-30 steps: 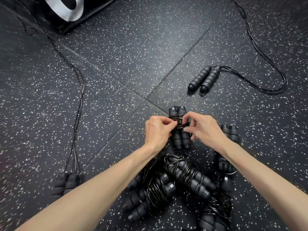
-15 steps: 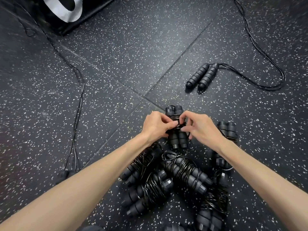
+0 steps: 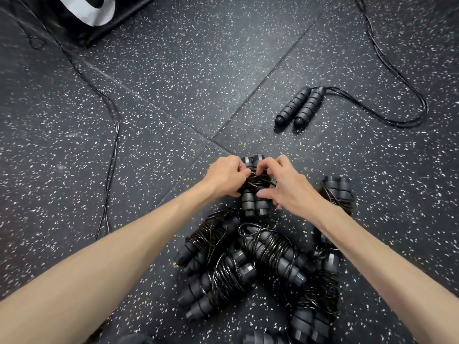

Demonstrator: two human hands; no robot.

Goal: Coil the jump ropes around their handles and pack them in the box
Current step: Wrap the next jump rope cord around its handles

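Note:
A black jump rope (image 3: pixel 255 202) lies on the floor with its two handles side by side and cord wound round their middle. My left hand (image 3: pixel 227 176) pinches the cord coil from the left. My right hand (image 3: pixel 285 182) grips the coil and handles from the right, thumb below. Several coiled ropes (image 3: pixel 248 264) lie in a pile nearer to me. Another coiled rope (image 3: pixel 337 192) lies just right of my right wrist. An uncoiled rope (image 3: pixel 300 106) lies at the upper right, its cord trailing away. No box is plainly in view.
A loose black cord (image 3: pixel 113 135) runs down the left side of the speckled rubber floor (image 3: pixel 173 83). A black object with a white mark (image 3: pixel 82 13) sits at the top left corner.
Both hands have kept working the cord at the coil, fingers shifting slightly. The view has tilted, so the handles at the lower left have passed out of sight behind my left forearm.

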